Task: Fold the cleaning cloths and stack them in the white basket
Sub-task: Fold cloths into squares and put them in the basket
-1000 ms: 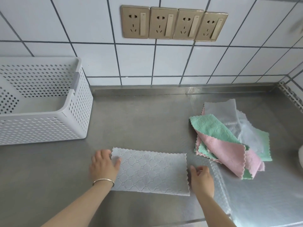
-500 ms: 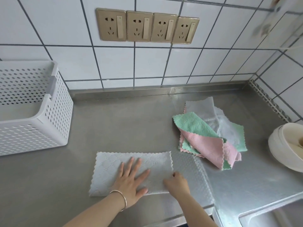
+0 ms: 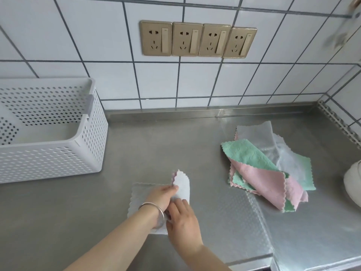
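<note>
A pale grey cleaning cloth [image 3: 139, 194] lies on the steel counter near the front edge, its right end lifted and curled over towards the left. My left hand [image 3: 163, 194], with a metal bangle at the wrist, pinches that raised flap. My right hand [image 3: 182, 218] grips the cloth's near right edge just below it. The white perforated basket [image 3: 91, 137] stands at the left against the wall; nothing shows inside it. A loose pile of green, pink and grey cloths [image 3: 263, 169] lies to the right.
A tiled wall with a row of gold sockets [image 3: 198, 40] runs behind the steel counter [image 3: 166, 145]. A white rounded vessel [image 3: 353, 184] sits at the right edge. The counter's front edge drops off just beyond my right forearm.
The cloth lay flat with my left palm pressed on it. Now both hands have lifted its right end and carried it leftwards over the rest.
</note>
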